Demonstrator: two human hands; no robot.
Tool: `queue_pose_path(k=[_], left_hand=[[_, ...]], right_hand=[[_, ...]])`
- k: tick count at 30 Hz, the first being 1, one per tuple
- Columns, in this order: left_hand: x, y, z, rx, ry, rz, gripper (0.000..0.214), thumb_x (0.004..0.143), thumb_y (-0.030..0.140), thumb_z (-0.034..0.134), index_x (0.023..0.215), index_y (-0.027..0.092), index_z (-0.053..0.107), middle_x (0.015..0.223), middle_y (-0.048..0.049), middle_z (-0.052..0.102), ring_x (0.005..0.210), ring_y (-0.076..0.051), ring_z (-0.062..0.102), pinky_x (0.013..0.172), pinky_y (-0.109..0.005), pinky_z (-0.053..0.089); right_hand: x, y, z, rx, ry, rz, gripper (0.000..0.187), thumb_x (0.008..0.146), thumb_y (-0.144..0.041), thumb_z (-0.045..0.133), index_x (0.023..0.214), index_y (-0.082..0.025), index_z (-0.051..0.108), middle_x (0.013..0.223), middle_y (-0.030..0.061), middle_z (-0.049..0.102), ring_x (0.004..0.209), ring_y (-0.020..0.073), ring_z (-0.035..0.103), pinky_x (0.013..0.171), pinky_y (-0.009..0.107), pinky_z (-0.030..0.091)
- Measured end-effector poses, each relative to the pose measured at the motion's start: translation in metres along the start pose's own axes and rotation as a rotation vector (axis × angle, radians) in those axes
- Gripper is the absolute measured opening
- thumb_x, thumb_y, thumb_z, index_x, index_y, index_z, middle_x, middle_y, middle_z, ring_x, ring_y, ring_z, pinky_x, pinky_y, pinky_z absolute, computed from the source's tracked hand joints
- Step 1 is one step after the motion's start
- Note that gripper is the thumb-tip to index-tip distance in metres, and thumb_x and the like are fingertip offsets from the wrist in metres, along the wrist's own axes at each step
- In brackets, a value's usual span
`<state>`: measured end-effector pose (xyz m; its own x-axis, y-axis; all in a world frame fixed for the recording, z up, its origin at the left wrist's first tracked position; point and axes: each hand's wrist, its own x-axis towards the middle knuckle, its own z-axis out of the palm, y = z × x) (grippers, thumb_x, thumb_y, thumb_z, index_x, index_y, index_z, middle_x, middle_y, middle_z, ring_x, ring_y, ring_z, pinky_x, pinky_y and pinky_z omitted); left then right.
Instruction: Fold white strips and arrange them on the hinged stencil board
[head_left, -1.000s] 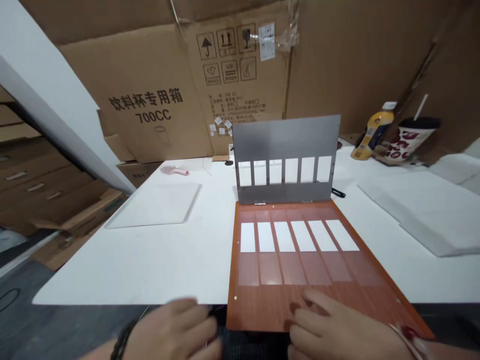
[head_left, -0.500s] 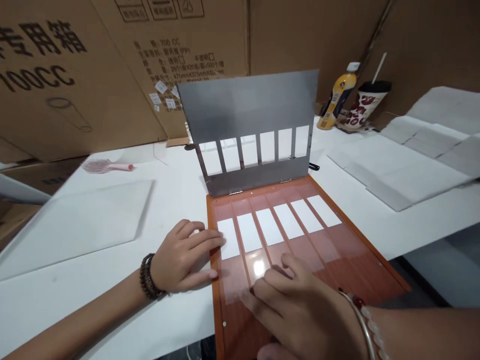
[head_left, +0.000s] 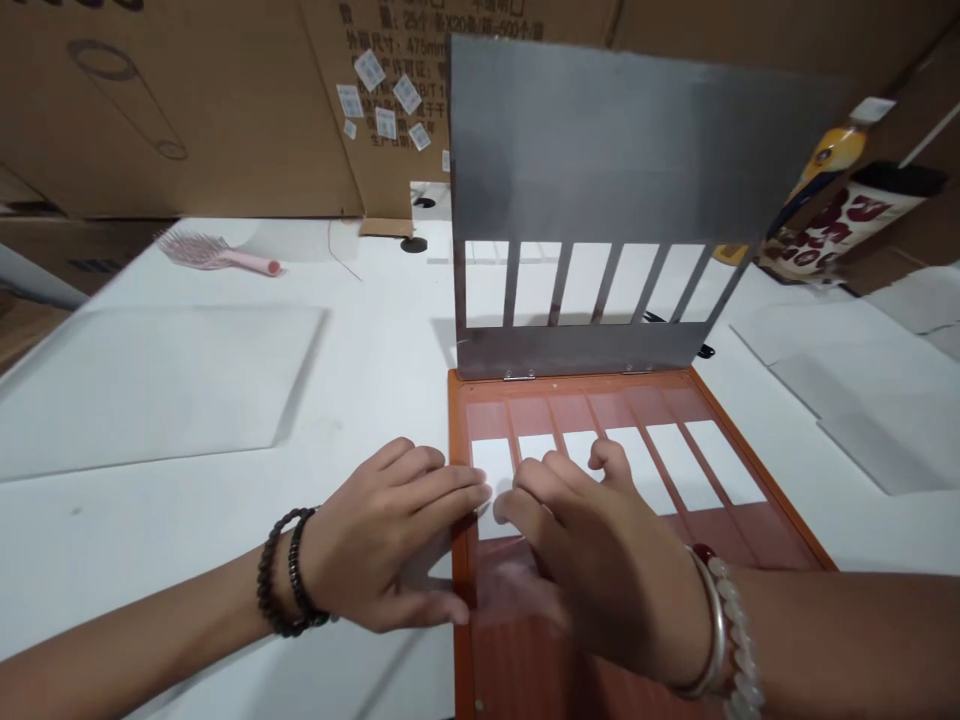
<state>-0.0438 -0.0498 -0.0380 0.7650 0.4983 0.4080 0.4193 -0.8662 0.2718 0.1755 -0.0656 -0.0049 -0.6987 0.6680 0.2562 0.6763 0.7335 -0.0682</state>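
Note:
An orange-red board lies on the table with a row of white rectangular cards across it, in strips under glossy clear film. A grey metal plate with a row of rectangular slots stands hinged at its back edge. My left hand lies over the board's left rim, fingers stretched out, with the fingertips touching the leftmost card. My right hand is over the board with curled fingers, its index fingertip at that same card. The right thumb is blurred, and whatever is between the fingers is hidden.
A flat whitish sheet and a pink hairbrush lie to the left. At the back right stand a drink cup and a yellow bottle. White paper sheets lie to the right. Cardboard boxes line the back.
The view has shifted, moving closer to the board. My right hand has moved up from the board's lower part to the leftmost card, beside my left hand, which remains at the left rim.

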Motion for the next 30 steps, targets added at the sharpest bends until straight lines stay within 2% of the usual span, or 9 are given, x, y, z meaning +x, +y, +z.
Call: queue_pose_path(k=[3,5,10,13,17,23,27,30], left_hand=[[0.002,0.0,-0.002,-0.043,-0.009,-0.024,0.065,0.09,0.066,0.031,0.125,0.014,0.043,0.102,-0.0102,0.068,0.074,-0.021,0.056,0.065,-0.036,0.038],[0.002,-0.002,-0.004,-0.074,-0.01,-0.022,0.066,0.089,0.068,0.033,0.127,0.015,0.041,0.099,-0.009,0.068,0.073,-0.021,0.056,0.066,-0.035,0.037],[0.001,-0.011,-0.009,-0.039,-0.098,0.069,0.069,0.08,0.076,0.043,0.129,0.028,0.049,0.113,-0.0078,0.065,0.078,-0.023,0.056,0.066,-0.035,0.038],[0.002,-0.014,-0.012,0.004,-0.144,0.112,0.072,0.074,0.078,0.049,0.127,0.029,0.053,0.115,-0.0086,0.063,0.081,-0.023,0.056,0.067,-0.035,0.038],[0.005,-0.013,-0.012,-0.021,-0.17,0.09,0.074,0.072,0.08,0.051,0.124,0.028,0.056,0.116,-0.0091,0.06,0.083,-0.022,0.055,0.069,-0.033,0.04],[0.005,-0.012,-0.012,-0.036,-0.165,0.072,0.073,0.074,0.078,0.05,0.125,0.026,0.055,0.115,-0.0093,0.06,0.078,-0.02,0.054,0.068,-0.032,0.039],[0.004,-0.013,-0.01,-0.062,-0.173,0.061,0.073,0.078,0.078,0.044,0.126,0.024,0.055,0.115,-0.0093,0.06,0.079,-0.019,0.054,0.067,-0.032,0.036],[0.002,-0.012,-0.005,-0.096,-0.135,0.047,0.07,0.081,0.076,0.04,0.124,0.022,0.057,0.116,-0.0094,0.06,0.083,-0.02,0.055,0.069,-0.033,0.035]], right_hand=[[0.01,0.007,0.001,0.147,-0.015,0.037,0.008,0.071,-0.018,0.066,0.072,-0.022,0.059,0.072,-0.0025,0.058,0.066,0.0164,0.047,0.07,0.035,0.022],[0.016,0.013,0.001,0.244,-0.033,0.064,0.011,0.075,-0.017,0.061,0.065,-0.022,0.058,0.07,-0.0027,0.057,0.065,0.0155,0.047,0.067,0.034,0.019],[0.034,0.026,0.0,0.396,-0.203,0.149,0.012,0.075,-0.015,0.064,0.064,-0.02,0.061,0.072,-0.003,0.06,0.072,0.0152,0.05,0.067,0.033,0.018],[0.042,0.03,0.002,0.381,-0.28,0.138,0.014,0.075,-0.015,0.062,0.063,-0.019,0.061,0.075,-0.0017,0.063,0.075,0.0164,0.051,0.069,0.035,0.019],[0.045,0.031,0.006,0.316,-0.336,0.068,0.014,0.078,-0.016,0.061,0.065,-0.02,0.061,0.081,0.0005,0.068,0.085,0.0208,0.055,0.076,0.042,0.022],[0.042,0.03,0.01,0.18,-0.304,-0.042,0.012,0.079,-0.012,0.058,0.071,-0.021,0.061,0.082,-0.0001,0.068,0.085,0.0229,0.054,0.078,0.048,0.026],[0.043,0.028,0.008,0.128,-0.309,-0.032,0.013,0.081,-0.012,0.057,0.073,-0.022,0.061,0.081,-0.0011,0.067,0.083,0.0218,0.053,0.077,0.046,0.027],[0.043,0.027,0.008,0.106,-0.306,-0.035,0.015,0.081,-0.012,0.058,0.07,-0.022,0.06,0.081,-0.0022,0.066,0.081,0.0204,0.051,0.077,0.044,0.026]])
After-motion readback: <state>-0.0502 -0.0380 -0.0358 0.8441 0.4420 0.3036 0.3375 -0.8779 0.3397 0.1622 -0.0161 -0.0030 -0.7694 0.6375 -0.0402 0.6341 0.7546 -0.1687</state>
